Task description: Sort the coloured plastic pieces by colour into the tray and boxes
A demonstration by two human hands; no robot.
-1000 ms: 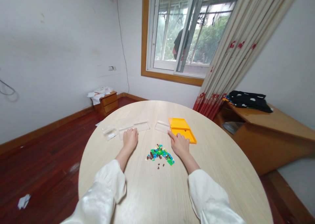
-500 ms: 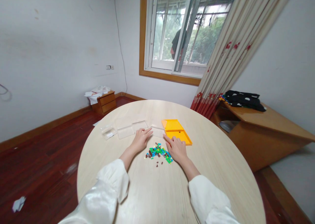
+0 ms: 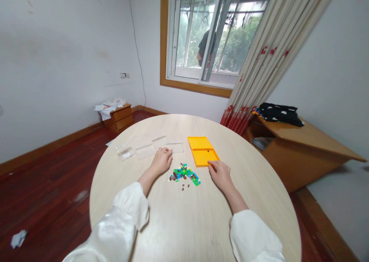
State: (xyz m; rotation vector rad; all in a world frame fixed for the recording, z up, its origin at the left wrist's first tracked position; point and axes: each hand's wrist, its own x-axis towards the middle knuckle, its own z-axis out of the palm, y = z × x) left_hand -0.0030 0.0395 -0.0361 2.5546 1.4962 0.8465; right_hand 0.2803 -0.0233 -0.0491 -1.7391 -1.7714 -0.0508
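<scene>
My left hand (image 3: 162, 160) rests with loosely bent fingers by the near edge of a clear plastic tray (image 3: 175, 148); its fingertips seem to touch it. My right hand (image 3: 220, 173) lies at the near right corner of an opened yellow plastic case (image 3: 201, 158), the fingers reaching onto its rim, not visibly wrapped round it. One small dark piece (image 3: 208, 151) lies inside the case. Between the hands is a heap of small building bricks (image 3: 186, 173) in green, blue, brown and yellow. A few brown bricks (image 3: 183, 187) lie apart from it, nearer me.
More clear plastic trays (image 3: 145, 151) and a small clear box (image 3: 125, 153) stand left on the round wooden table (image 3: 184, 223). A tilted wooden cabinet (image 3: 314, 150) with dark cloth is beyond the right edge. A person (image 3: 204, 47) shows through the window.
The clear tray beside the yellow case has moved left, away from the case, with my left hand by it. My right hand has moved right to the case's near corner.
</scene>
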